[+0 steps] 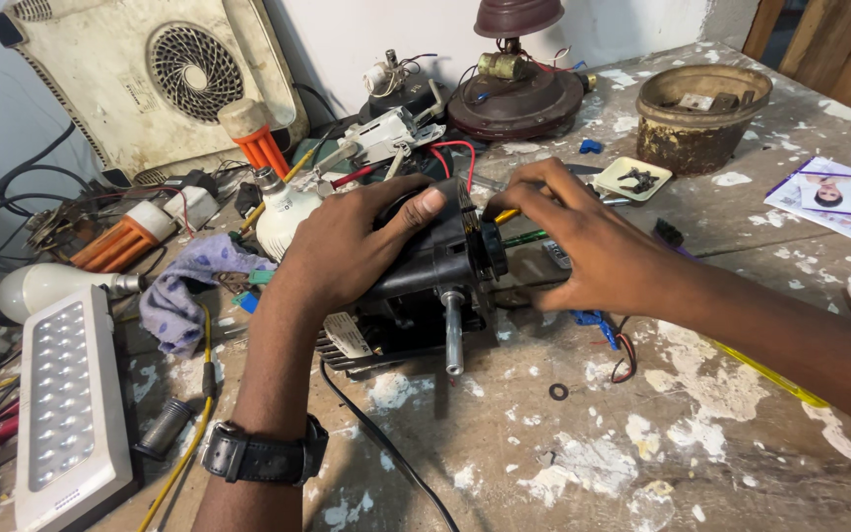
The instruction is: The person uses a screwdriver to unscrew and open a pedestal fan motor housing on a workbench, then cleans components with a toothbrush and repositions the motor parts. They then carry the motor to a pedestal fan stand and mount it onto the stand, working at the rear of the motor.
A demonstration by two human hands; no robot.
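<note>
Black fan motor near centre of paint-spattered counter, steel shaft pointing toward camera. Left hand wrapped over motor housing, fingers curled, thumb on top edge. Right hand against motor's right side, fingers pinched narrow on a yellow-handled tool; tip hidden behind housing.

Containers: rusty round tub far right of motor, holding scrap pieces, contents hard to make out. Small pale square tray between tub and motor, holding a few dark small parts. Dark ceiling-fan body behind motor.

Left of motor: white bulb, patterned cloth, white LED lamp panel, partly cut off at frame edge. Black cable running from under motor to bottom edge; its end out of view. Small washer in front of motor, right of shaft.
</note>
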